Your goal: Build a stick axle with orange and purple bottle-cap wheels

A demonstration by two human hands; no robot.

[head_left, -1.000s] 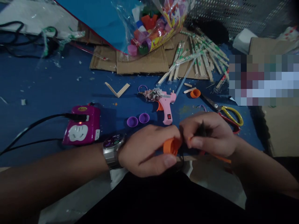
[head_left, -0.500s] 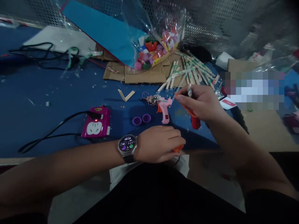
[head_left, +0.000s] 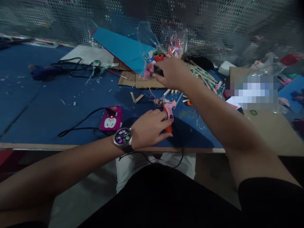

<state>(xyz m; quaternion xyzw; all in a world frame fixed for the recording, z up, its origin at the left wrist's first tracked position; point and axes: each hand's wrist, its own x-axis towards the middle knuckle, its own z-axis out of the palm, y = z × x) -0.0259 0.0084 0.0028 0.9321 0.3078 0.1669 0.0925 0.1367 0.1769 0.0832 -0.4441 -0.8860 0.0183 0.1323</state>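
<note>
My left hand (head_left: 153, 128), with a watch on the wrist, is closed around a small orange piece (head_left: 168, 128) that shows between thumb and fingers. It is at the handle of the pink glue gun (head_left: 169, 109), which lies on the blue table. My right hand (head_left: 174, 72) reaches across to the clear plastic bag (head_left: 148, 34) of colourful small pieces. A dark block-like object (head_left: 158, 70) sticks out from its fingertips; its kind cannot be made out. Two joined wooden sticks (head_left: 136, 98) form a V left of the glue gun. The purple cups are not visible now.
A magenta power adapter (head_left: 111, 118) with a black cord stands at the left. Patterned wooden sticks (head_left: 203, 74), cardboard (head_left: 129, 80) and a blue sheet (head_left: 121, 46) lie at the back. A perforated metal panel (head_left: 71, 23) rises behind the table.
My right hand has moved up and left to the bag, and the red object seen under it is out of sight. My left hand has shifted up toward the glue gun's handle.
</note>
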